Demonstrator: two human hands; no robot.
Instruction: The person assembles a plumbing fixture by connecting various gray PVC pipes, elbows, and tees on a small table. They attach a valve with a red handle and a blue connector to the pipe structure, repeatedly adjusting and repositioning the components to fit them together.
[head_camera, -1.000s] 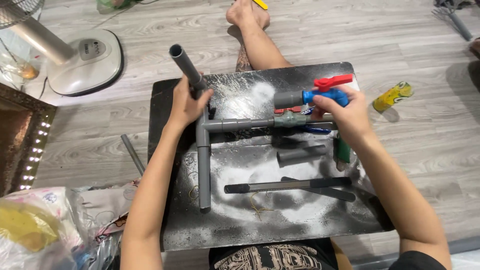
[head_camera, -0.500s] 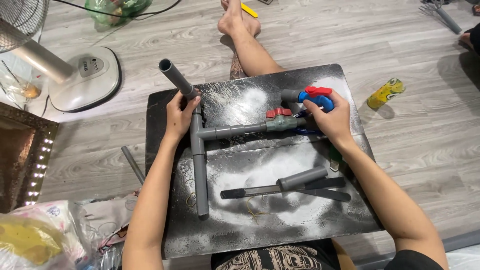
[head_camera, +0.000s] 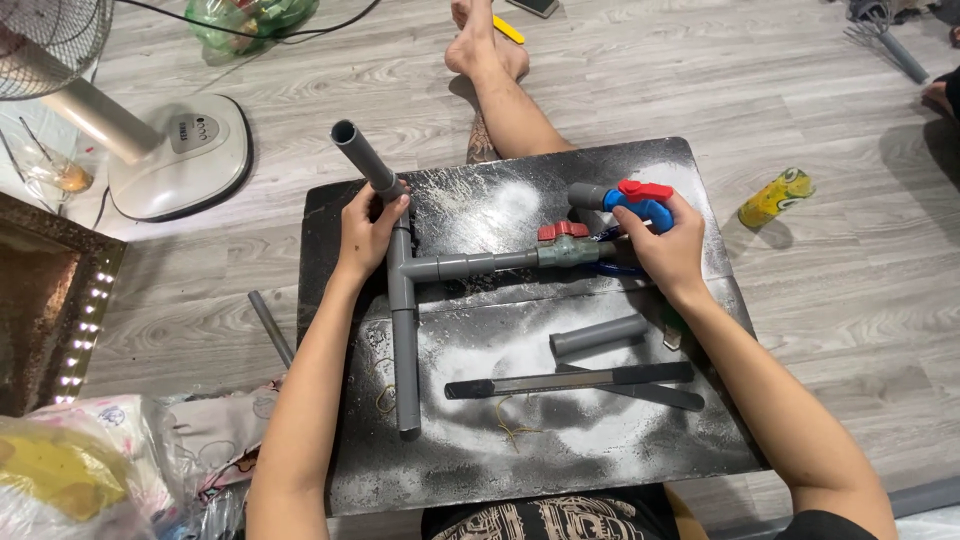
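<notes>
Fan base (head_camera: 180, 155): white, on the wood floor at 10 o'clock from the board.
Board (head_camera: 470, 470): dark, dusted white, lying on the floor across the person's lap.
Left hand (head_camera: 368, 232): fingers (head_camera: 392, 205) clamped round the grey pipe assembly just above its tee joint; the open pipe end sticks out past them toward 11 o'clock.
Grey pipe assembly (head_camera: 404, 340): long leg runs toward 6 o'clock, side branch toward 3 o'clock, ending in a red-handled valve (head_camera: 565, 245).
Short pipe piece (head_camera: 598, 335): loose on the board, at 5 o'clock from the valve.
Black bars (head_camera: 570, 382): below it, lying flat.
Right hand (head_camera: 665, 250): fingers closed on a blue valve (head_camera: 640, 205) with a red handle, touching the branch end.
Yellow can (head_camera: 775, 198): on the floor, 3 o'clock.
</notes>
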